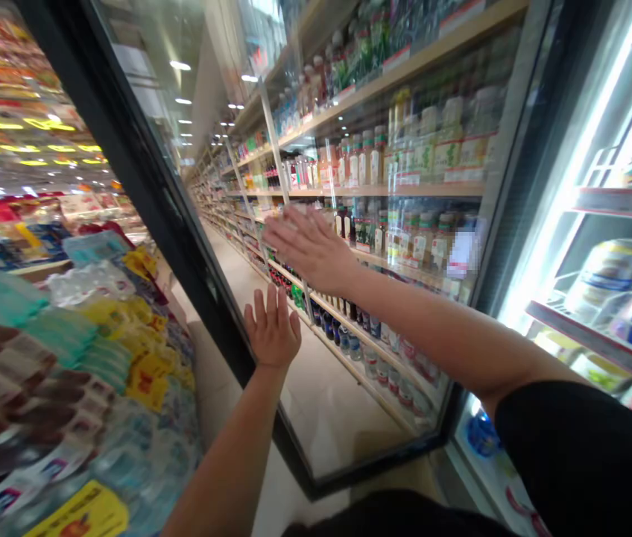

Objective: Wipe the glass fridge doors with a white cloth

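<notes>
A fridge's glass door (349,455) with a black frame (185,246) stands open before me, tilted in the view. My left hand (272,326) is open, fingers up and slightly apart, at the inner edge of the frame's left side. Higher and to the right, my right hand (316,250) is stretched out with fingers straight, palm toward the glass. Neither hand holds anything. I cannot tell whether the right palm touches the pane. Shelves of bottles (366,156) show in the glass.
On the right, lit fridge shelves (601,335) hold cans (610,276) and other packs. Packaged goods (70,343) are piled at the left, with a yellow sign (84,514) at the front. Pale floor (212,358) runs between the pile and the door.
</notes>
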`<state>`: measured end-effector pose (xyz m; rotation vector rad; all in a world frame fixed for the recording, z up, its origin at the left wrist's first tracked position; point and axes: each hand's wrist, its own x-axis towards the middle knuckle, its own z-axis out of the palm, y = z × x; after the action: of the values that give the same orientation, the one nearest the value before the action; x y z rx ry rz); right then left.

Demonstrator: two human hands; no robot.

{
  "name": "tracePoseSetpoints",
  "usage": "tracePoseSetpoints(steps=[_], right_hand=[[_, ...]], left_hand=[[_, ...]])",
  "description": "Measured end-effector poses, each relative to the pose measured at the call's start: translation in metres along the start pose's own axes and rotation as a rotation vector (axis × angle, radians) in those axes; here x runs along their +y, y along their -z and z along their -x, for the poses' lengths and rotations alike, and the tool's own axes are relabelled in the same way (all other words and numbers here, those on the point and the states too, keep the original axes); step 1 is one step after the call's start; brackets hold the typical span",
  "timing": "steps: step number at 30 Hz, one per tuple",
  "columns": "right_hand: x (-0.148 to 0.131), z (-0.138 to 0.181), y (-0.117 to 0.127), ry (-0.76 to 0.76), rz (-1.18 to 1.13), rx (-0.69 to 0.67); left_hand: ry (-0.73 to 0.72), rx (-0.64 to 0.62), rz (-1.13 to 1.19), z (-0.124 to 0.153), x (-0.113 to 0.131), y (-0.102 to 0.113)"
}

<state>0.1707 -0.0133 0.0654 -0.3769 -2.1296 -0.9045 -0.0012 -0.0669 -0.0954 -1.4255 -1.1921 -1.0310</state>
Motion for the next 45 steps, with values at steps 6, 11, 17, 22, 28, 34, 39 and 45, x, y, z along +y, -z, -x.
tracePoseSetpoints(steps=[6, 11, 17, 22, 28, 34, 39, 45], right_hand=[[0.02, 0.01, 0.013, 0.002, 0.001, -0.01], [0.027, 0.034, 0.01, -0.213, -0.034, 0.119], [0.027, 0.046, 0.018, -0.039, -0.005, -0.055], [0.045, 0.046, 0.019, -0.386, 0.001, 0.16], [0.024, 0.093, 0.005, -0.086, 0.019, -0.036], [0.052, 0.099, 0.018, -0.35, 0.097, 0.069], [0.03, 0.14, 0.001, -0.368, 0.04, -0.006], [0.048, 0.147, 0.011, -0.365, 0.047, -0.029]], left_hand=[[-0.01, 0.006, -0.023, -0.001, 0.001, 0.0], [-0.001, -0.007, -0.025, -0.001, 0.001, 0.001], [0.016, -0.029, -0.002, 0.0, 0.0, 0.0], [0.1, -0.082, 0.069, 0.004, -0.002, -0.003], [0.103, -0.096, 0.075, 0.003, -0.003, -0.002], [0.038, -0.026, 0.024, 0.001, -0.002, -0.002], [0.06, -0.061, 0.03, 0.002, -0.002, -0.001], [0.1, -0.076, 0.063, 0.004, -0.002, -0.002]])
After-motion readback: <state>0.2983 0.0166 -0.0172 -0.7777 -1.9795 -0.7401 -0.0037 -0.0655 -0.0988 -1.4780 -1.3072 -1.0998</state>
